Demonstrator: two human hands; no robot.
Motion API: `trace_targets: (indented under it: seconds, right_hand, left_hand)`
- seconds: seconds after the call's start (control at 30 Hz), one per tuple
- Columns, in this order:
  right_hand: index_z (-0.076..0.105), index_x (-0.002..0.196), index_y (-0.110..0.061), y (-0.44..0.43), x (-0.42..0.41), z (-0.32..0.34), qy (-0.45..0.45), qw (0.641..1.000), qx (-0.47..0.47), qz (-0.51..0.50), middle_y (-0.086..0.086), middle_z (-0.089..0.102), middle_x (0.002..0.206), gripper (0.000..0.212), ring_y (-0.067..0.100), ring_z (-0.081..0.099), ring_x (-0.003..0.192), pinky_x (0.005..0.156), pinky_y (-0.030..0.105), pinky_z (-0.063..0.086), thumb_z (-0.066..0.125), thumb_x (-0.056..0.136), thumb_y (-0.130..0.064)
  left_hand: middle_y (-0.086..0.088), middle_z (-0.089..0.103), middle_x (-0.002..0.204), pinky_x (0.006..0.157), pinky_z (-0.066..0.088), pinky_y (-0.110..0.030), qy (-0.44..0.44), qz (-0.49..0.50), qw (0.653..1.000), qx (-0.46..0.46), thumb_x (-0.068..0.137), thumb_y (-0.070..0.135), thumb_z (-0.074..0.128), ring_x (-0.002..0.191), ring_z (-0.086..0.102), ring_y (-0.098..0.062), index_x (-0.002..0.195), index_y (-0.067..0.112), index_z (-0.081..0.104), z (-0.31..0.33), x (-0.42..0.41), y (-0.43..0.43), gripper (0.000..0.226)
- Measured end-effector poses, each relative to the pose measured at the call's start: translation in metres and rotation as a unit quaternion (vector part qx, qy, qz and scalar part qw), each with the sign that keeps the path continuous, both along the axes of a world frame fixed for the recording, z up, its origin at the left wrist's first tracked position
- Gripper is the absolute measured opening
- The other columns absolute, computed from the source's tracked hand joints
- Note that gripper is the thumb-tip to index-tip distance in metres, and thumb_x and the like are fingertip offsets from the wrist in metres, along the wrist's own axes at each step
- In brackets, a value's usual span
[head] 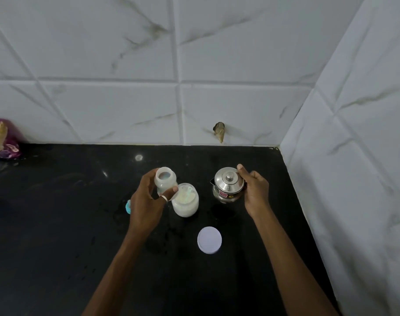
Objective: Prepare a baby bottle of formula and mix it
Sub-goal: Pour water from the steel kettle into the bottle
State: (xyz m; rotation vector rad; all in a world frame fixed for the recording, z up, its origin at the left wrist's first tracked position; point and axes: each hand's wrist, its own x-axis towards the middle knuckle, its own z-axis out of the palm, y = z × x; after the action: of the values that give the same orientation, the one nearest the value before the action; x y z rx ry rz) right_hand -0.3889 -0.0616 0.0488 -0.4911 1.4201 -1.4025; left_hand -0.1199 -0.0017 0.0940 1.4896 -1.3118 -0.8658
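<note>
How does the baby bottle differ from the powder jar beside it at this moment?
The baby bottle is gripped by the left hand; the powder jar stands on the counter. The bottle is narrower, the jar wider and rounder. The jar holds white powder and a scoop; the bottle's contents are unclear. Both are uncapped.

Readable text: none.
Red sticker (223,194) on the steel pot (228,181): print and a round mark — too small and blurred to read.

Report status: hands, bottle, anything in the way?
Left hand grips open bottle. Right hand holds lidded steel pot. Powder jar open beside bottle; white lid lies on counter.
</note>
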Motion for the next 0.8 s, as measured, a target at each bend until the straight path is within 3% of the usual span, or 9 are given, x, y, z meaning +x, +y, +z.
trace_targets:
  seconds: [0.1, 0.23, 0.43, 0.57, 0.8]
  right_hand:
    - [0.048, 0.05, -0.023, -0.002, -0.004, -0.015, -0.005, 1.0, 0.022, 0.01, 0.004, 0.062, 0.065, 0.047, 0.022, 0.059, 0.075, 0.078, 0.039, 0.05, 0.087, 0.077, -0.025]
    - [0.05, 0.056, -0.021, -0.005, -0.007, -0.03, -0.012, 0.999, 0.039, 0.022, 0.006, 0.064, 0.069, 0.043, 0.024, 0.063, 0.08, 0.084, 0.042, 0.054, 0.086, 0.079, -0.024]
    - [0.048, 0.05, -0.025, -0.008, -0.009, -0.049, -0.003, 0.998, 0.048, 0.04, 0.005, 0.06, 0.066, 0.047, 0.023, 0.06, 0.078, 0.079, 0.039, 0.051, 0.087, 0.077, -0.028]
    - [0.051, 0.053, -0.022, -0.009, -0.01, -0.058, 0.004, 0.997, 0.05, 0.051, 0.016, 0.063, 0.08, 0.044, 0.025, 0.061, 0.079, 0.079, 0.041, 0.054, 0.088, 0.073, -0.035]
    - [0.05, 0.053, -0.023, -0.012, -0.014, -0.071, 0.01, 0.997, 0.052, 0.059, 0.015, 0.064, 0.08, 0.045, 0.026, 0.065, 0.079, 0.085, 0.045, 0.056, 0.088, 0.074, -0.037]
  left_hand:
    - [0.019, 0.067, 0.119, 0.089, 0.052, -0.013, 0.009, 0.014, 1.0, 0.009, 0.083, 0.017, 0.084, 0.11, 0.065, 0.006, 0.129, 0.031, 0.057, -0.003, -0.005, 0.002, 0.055]
    - [0.018, 0.064, 0.117, 0.085, 0.048, -0.004, 0.002, 0.026, 1.0, 0.013, 0.084, 0.01, 0.082, 0.104, 0.061, 0.017, 0.13, 0.024, 0.055, -0.005, -0.014, 0.007, 0.054]
    - [0.019, 0.065, 0.116, 0.084, 0.047, -0.003, 0.002, 0.045, 0.999, 0.029, 0.084, 0.01, 0.082, 0.103, 0.062, 0.017, 0.129, 0.023, 0.056, -0.014, -0.021, 0.015, 0.054]
    - [0.023, 0.064, 0.115, 0.085, 0.047, -0.002, -0.003, 0.055, 0.998, 0.038, 0.084, 0.012, 0.082, 0.104, 0.061, 0.017, 0.129, 0.027, 0.055, -0.017, -0.023, 0.018, 0.054]
    - [0.023, 0.068, 0.117, 0.096, 0.055, -0.025, 0.014, 0.065, 0.996, 0.052, 0.083, 0.018, 0.084, 0.114, 0.066, -0.002, 0.128, 0.034, 0.057, -0.023, -0.023, 0.024, 0.055]
